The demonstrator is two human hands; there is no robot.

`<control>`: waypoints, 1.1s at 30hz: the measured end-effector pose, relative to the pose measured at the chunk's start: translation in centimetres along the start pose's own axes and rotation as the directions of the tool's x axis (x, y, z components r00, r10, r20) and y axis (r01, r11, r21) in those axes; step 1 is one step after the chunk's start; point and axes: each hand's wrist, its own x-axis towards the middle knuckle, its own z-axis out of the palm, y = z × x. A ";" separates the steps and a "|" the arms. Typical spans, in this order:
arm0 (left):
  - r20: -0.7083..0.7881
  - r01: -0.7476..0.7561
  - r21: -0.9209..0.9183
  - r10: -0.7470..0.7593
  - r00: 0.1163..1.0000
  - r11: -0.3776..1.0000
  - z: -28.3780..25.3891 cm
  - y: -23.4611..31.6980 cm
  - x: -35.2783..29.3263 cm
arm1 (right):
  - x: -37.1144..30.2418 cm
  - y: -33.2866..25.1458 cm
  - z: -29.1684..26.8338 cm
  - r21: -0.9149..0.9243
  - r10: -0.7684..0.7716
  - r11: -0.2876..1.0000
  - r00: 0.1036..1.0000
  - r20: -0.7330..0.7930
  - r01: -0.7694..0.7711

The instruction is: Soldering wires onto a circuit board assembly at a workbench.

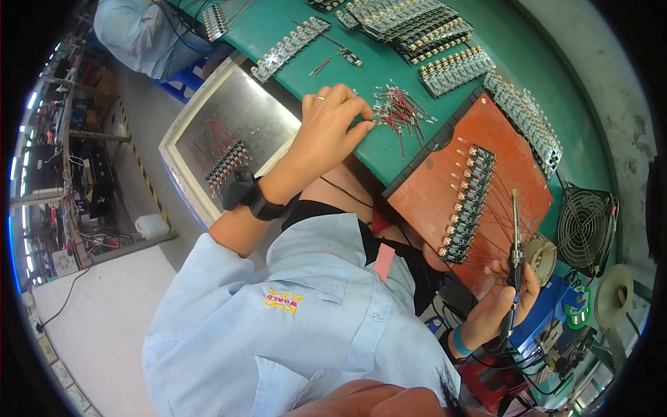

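Observation:
My left hand reaches over the green tabletop to the near edge of a loose pile of short red wires with pale ends. Its thumb and index finger come together in a pinch; what lies between them is too small to make out. At the lower right, my right hand grips a soldering iron like a pen, its tip pointing away from me. Between the hands, a strip of small black circuit boards lies on a reddish-brown board, with thin red wires trailing from its right side.
Stacked circuit-board strips fill the far side. A metal-topped tray on the left bears another wired strip. A black fan, a solder spool and blue equipment crowd the right. Another person's sleeve shows far left.

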 end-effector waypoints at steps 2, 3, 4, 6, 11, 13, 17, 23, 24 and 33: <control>0.014 0.000 0.025 0.000 1.000 1.000 0.4 -0.1 -0.1 | -0.3 0.1 -0.2 0.001 -0.004 1.000 1.000 -0.002 0.004; 0.008 -0.006 0.032 0.006 1.000 0.999 0.5 0.0 -0.2 | -0.4 0.1 -0.3 0.006 -0.003 1.000 1.000 0.001 0.003; 0.001 -0.011 0.039 0.011 1.000 0.999 0.5 0.0 -0.3 | -0.5 0.1 -0.3 0.012 -0.002 1.000 1.000 0.004 0.002; -0.004 -0.017 0.048 0.017 1.000 0.999 0.5 0.3 -0.4 | -0.6 0.2 -0.3 0.019 0.000 1.000 1.000 0.007 0.000; 0.046 -0.007 0.119 0.001 0.999 0.993 0.7 2.0 -0.7 | -0.7 0.2 0.1 0.042 0.037 0.998 0.999 -0.003 -0.036; 0.068 -0.018 0.140 0.009 0.998 0.990 0.6 2.5 -0.8 | -0.6 0.2 0.3 0.054 0.066 0.997 0.997 -0.042 -0.064; 0.101 0.006 0.102 -0.016 0.995 0.995 0.8 2.8 -0.9 | -0.6 0.3 0.1 0.051 0.063 0.997 0.997 -0.039 -0.061; 0.058 -0.133 -0.200 0.147 0.987 0.971 0.1 0.7 0.3 | -0.6 0.6 -0.4 0.046 0.028 0.998 0.999 0.031 -0.029; 0.094 -0.168 -0.167 0.185 0.978 0.972 -0.1 0.6 0.5 | -0.6 0.7 -0.4 0.045 0.033 0.998 0.999 0.029 -0.035; 0.162 -0.141 -0.107 0.157 0.974 0.984 -0.6 0.1 -0.1 | -0.5 0.8 -0.2 0.050 0.045 0.998 0.998 0.032 -0.047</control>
